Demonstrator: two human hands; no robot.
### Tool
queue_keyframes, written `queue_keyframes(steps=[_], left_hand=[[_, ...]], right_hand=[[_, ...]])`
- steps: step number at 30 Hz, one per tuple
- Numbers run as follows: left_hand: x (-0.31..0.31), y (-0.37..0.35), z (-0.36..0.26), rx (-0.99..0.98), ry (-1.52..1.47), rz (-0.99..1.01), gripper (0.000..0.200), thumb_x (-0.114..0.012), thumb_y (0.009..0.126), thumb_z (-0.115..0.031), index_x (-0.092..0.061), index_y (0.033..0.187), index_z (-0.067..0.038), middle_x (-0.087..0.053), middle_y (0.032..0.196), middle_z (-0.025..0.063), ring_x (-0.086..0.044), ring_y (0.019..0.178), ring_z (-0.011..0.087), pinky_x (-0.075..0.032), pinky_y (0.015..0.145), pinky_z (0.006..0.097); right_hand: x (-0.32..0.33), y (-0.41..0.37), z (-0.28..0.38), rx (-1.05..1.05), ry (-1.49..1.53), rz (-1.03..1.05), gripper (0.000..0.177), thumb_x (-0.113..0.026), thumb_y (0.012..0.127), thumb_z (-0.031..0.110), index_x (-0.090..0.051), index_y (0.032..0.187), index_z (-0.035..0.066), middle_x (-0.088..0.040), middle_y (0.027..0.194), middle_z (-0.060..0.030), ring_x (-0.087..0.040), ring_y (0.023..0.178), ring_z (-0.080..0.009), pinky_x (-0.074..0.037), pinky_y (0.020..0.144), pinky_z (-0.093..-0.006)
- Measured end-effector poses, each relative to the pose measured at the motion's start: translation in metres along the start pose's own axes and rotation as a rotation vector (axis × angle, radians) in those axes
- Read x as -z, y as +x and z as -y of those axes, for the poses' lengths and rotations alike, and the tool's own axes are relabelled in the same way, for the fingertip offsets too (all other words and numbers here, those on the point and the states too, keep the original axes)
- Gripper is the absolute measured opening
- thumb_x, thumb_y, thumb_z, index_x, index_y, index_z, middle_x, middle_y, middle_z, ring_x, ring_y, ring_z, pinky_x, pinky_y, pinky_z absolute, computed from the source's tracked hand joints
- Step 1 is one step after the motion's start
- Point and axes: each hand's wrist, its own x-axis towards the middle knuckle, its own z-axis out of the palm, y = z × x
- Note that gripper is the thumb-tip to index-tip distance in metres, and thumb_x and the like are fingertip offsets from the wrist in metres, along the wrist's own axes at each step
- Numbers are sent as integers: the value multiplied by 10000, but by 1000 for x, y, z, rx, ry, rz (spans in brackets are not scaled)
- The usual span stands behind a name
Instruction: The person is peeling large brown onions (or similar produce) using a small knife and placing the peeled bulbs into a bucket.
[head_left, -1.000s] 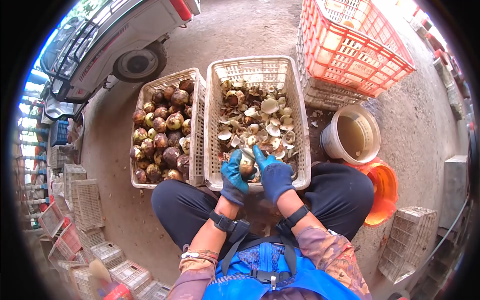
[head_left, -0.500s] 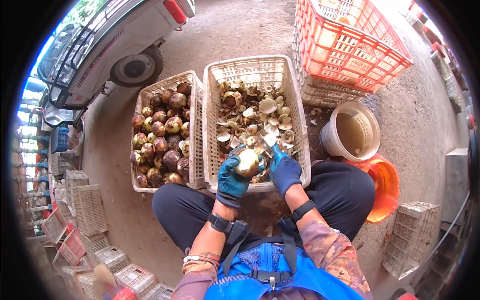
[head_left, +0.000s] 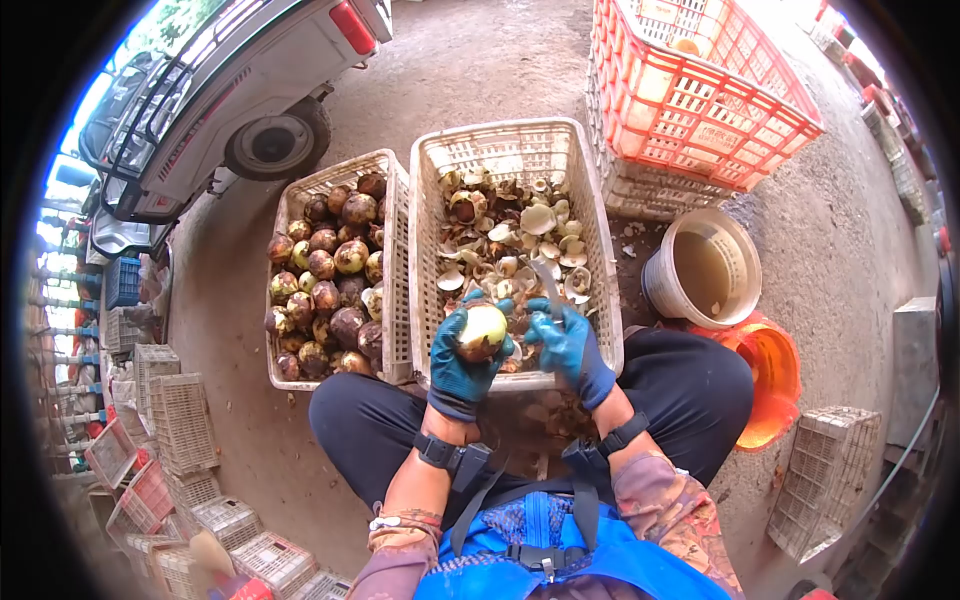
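Observation:
My left hand (head_left: 462,358), in a blue-green glove, is wrapped round a partly peeled round bulb (head_left: 482,331), pale yellow-green on top and brown below. Just to its right, my right hand (head_left: 568,345), gloved too, grips a knife (head_left: 547,282) with its blade pointing up and away from me. Both hands are over the near end of a pale plastic crate (head_left: 512,131) holding cut peelings (head_left: 538,219). A second crate (head_left: 397,260) on the left holds several whole brown and green bulbs (head_left: 347,326).
A white bucket (head_left: 745,262) of murky liquid stands right of the peelings crate, beside an orange container (head_left: 775,385). Red and white crates (head_left: 715,130) are stacked behind it. A parked vehicle (head_left: 230,90) is at upper left. More crates (head_left: 180,420) lie at lower left.
The knife hand has drawn back a little from the bulb, and its blade now points upward. The bulb has turned in my left hand, showing a smoother pale side. The view has shifted slightly.

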Motion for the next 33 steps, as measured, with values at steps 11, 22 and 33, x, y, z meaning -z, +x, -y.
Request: queue_keyframes(steps=[11,22,33], left_hand=[[4,-4,-15,66,375,-52,326,-672,847,-163,-541,1142,-112,-634,987,76,-658,815,200,-522,546,291],[12,-2,-17,250,598,0,248,-674,899,-214,-629,1065,-36,-678,945,83,-676,788,194,-566,637,308],[6,-10,-8,114,654,61,650,-709,765,-110,-460,1357,-8,-630,1073,76,-640,847,152,-539,686,282]], right_hand=[[-8,-11,5,339,-361,276,433,-595,946,240,-539,1321,30,-694,950,-73,-665,820,-175,-517,707,-296],[4,-2,-6,558,-896,163,314,-639,851,181,-605,1147,82,-670,906,-188,-672,842,-360,-520,676,-404],[2,5,-4,388,-433,-86,143,-568,865,77,-641,982,37,-611,684,-33,-540,581,-76,-435,542,-258]])
